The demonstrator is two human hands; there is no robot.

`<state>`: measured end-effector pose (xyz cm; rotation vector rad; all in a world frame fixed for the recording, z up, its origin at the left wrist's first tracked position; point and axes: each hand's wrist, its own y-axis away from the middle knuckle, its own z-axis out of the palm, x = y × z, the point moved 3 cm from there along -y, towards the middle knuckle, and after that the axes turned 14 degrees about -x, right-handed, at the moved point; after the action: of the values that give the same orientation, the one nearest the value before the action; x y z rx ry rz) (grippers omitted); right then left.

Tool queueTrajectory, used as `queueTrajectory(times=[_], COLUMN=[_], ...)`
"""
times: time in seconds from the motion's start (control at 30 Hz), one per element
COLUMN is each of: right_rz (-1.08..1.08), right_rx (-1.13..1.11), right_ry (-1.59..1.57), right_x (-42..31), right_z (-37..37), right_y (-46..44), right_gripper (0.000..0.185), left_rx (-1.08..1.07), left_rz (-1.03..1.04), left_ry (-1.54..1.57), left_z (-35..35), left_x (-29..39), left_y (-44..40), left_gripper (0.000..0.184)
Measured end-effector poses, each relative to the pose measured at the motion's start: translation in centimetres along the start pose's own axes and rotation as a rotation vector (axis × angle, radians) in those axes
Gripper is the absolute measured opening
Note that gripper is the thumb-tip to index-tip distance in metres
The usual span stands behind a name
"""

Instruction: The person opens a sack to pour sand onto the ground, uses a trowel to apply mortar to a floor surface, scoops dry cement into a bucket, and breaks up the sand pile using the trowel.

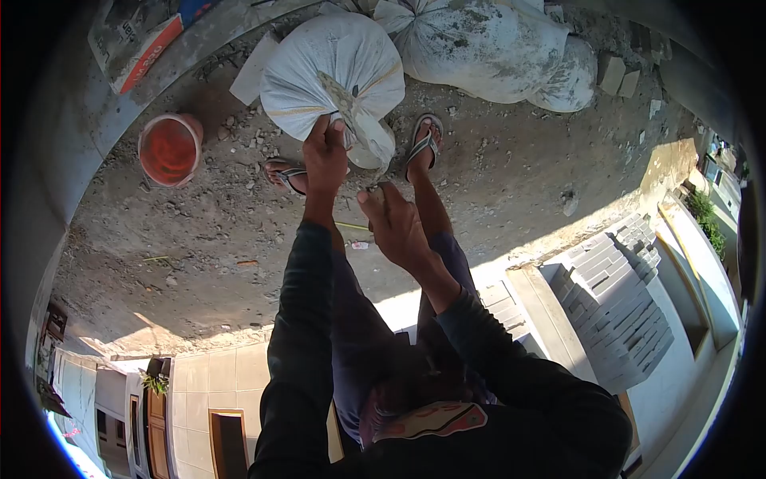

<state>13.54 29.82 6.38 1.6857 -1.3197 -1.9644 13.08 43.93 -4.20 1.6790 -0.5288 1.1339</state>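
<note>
A full white woven sack [319, 60] stands on the dirt ground in front of me, its cloth pleated in towards the gathered mouth. My left hand [325, 156] is closed on the gathered cloth at the sack's near side. A loose, dirty flap [371, 144] of the sack hangs to the right of those fingers. My right hand [395, 223] is apart from the sack, lower and to the right, with its fingers curled in. What it holds, if anything, is too small to make out. My sandalled feet are planted on either side of the flap.
An orange-red bucket [170, 150] stands at the left. More filled white sacks [487, 48] lie at the back right, near some broken blocks [613, 76]. A printed cement bag [144, 40] is at the upper left. Rubble covers the ground; stacked grey blocks [622, 295] stand behind me.
</note>
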Motion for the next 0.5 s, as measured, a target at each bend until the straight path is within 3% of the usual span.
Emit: queueTrajectory(times=[0.13, 0.2, 0.23, 0.33, 0.5], right_rz=[-0.222, -0.454, -0.455, -0.173, -0.171], right_rx=[0.093, 0.184, 0.179, 0.031, 0.086], right_ry=[0.37, 0.68, 0.688, 0.347, 0.402], right_x=[0.6, -0.2, -0.5, 0.1, -1.4], right_z=[0.5, 0.5, 0.4, 0.9, 0.3], right_y=[-2.6, -2.2, -2.4, -2.0, -2.7], right_gripper=[0.024, 0.026, 0.026, 0.017, 0.017], left_rx=[-0.009, 0.009, 0.015, 0.051, 0.08], left_rz=[-0.005, 0.069, 0.069, 0.076, 0.058], left_ry=[-0.087, -0.069, -0.062, -0.035, -0.157], left_z=[-0.5, -0.4, -0.4, 0.1, 0.2], left_x=[-1.4, -1.1, -0.9, -1.4, -1.9], left_y=[-0.2, -0.2, -0.6, 0.4, 0.5], left_gripper=[0.012, 0.014, 0.014, 0.013, 0.022])
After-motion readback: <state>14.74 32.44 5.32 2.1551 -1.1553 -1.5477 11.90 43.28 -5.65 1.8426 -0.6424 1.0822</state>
